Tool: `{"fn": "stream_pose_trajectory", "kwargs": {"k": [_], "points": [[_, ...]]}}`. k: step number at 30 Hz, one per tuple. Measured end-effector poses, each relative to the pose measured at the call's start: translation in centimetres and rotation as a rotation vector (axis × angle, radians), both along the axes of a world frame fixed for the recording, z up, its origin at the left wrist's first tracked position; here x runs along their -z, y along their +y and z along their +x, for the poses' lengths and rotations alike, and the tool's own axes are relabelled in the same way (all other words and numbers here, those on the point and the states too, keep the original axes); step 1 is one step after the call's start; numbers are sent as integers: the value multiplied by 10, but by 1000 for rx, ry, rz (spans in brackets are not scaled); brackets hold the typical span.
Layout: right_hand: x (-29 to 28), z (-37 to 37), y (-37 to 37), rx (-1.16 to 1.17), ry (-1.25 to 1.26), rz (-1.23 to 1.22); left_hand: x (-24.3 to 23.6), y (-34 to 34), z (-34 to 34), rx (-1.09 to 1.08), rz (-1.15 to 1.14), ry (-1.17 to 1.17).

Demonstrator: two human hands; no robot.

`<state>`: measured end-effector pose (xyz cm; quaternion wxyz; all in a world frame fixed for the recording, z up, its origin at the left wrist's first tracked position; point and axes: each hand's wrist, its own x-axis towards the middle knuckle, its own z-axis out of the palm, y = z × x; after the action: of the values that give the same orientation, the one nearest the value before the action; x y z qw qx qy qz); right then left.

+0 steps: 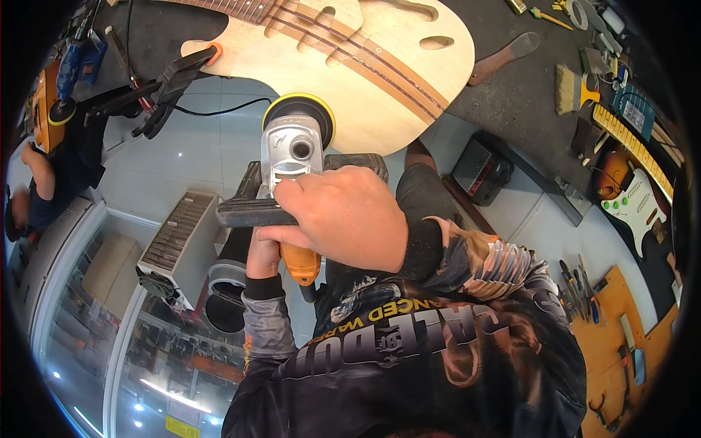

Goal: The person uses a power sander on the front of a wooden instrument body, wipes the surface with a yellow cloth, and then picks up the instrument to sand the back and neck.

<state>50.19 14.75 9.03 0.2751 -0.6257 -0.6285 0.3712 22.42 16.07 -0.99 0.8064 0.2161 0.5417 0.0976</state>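
My right hand (343, 212) is closed over the black front handle of a power polisher (296, 150) with a silver head. My left hand (264, 252) grips the polisher's orange rear body (303, 264) just behind it. The polisher's round yellow-rimmed pad (298, 102) rests against the edge of an unfinished pale wooden guitar body (394, 73), which has dark centre stripes and an f-shaped hole. A black clamp (171, 80) with an orange tip holds the guitar body's left end. The polisher's black cable runs off to the left.
A sunburst electric guitar (629, 191) lies at the right, with a hand brush (573, 91) on the dark bench above it. A small black amplifier (478, 171) sits on the floor. Hand tools (584, 292) lie on an orange board. Another person (44, 182) is at the far left.
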Motion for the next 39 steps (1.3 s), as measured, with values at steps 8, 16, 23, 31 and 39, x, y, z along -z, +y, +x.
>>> {"fn": "stream_pose_trajectory", "kwargs": {"k": [8, 16, 23, 31, 39], "points": [[-2, 23, -13, 1, -3, -1, 1, -15, 13, -31, 8, 24], [-3, 56, -33, 11, -17, -21, 4, -33, 44, -14, 11, 29], [-3, 90, -58, 44, -66, -10, 9, -53, 95, 85, 17, -8], [-2, 123, -85, 105, -53, 9, 16, -74, 139, 171, 37, -26], [-1, 138, -96, 82, -73, 30, 14, -83, 167, 250, 60, -44]]}}
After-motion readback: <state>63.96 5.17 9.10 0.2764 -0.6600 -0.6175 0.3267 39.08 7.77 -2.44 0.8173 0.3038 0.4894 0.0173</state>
